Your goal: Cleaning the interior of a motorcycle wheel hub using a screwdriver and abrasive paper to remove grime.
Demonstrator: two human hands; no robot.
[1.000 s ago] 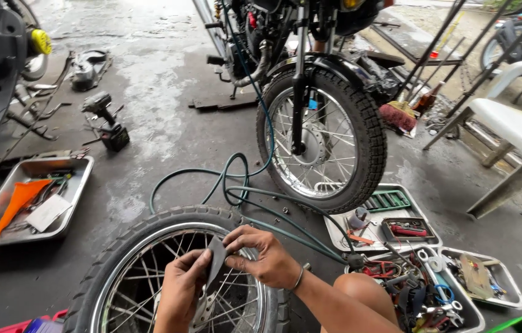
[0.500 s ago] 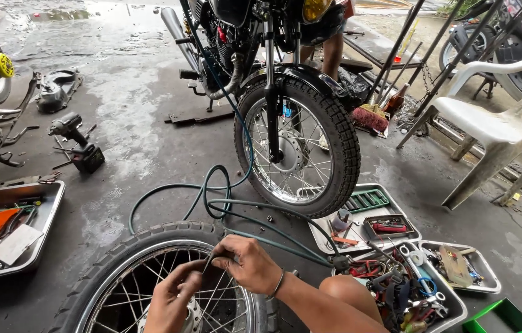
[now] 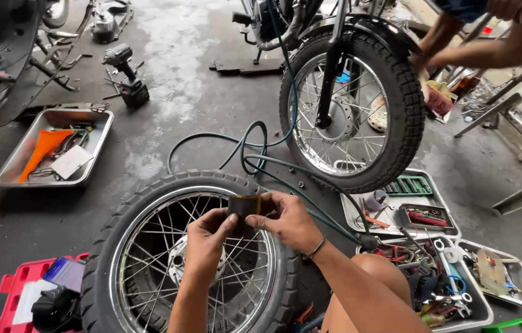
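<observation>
Both hands hold a small dark rubber strip [image 3: 244, 205] with a yellowish edge, stretched between the fingertips. My left hand [image 3: 208, 237] pinches its left end and my right hand [image 3: 285, 221] pinches its right end. They hover over a loose spoked motorcycle wheel [image 3: 119, 246] with a knobby tyre, lying flat on the wet concrete floor in front of me. My knee [image 3: 378, 271] shows at the lower right.
A motorcycle's front wheel [image 3: 397, 111] stands ahead, with another person's hands [image 3: 434, 55] at its tyre. A green hose [image 3: 242, 154] loops across the floor. Tool trays [image 3: 418, 203] lie right, a metal tray [image 3: 97, 139] left, a cordless driver [image 3: 126, 74] behind, a red case [image 3: 11, 287] lower left.
The camera view has shifted and moved closer. My hands have risen over the wheel rim and now hold the strip stretched flat between them. Another person's arms have appeared at the standing wheel.
</observation>
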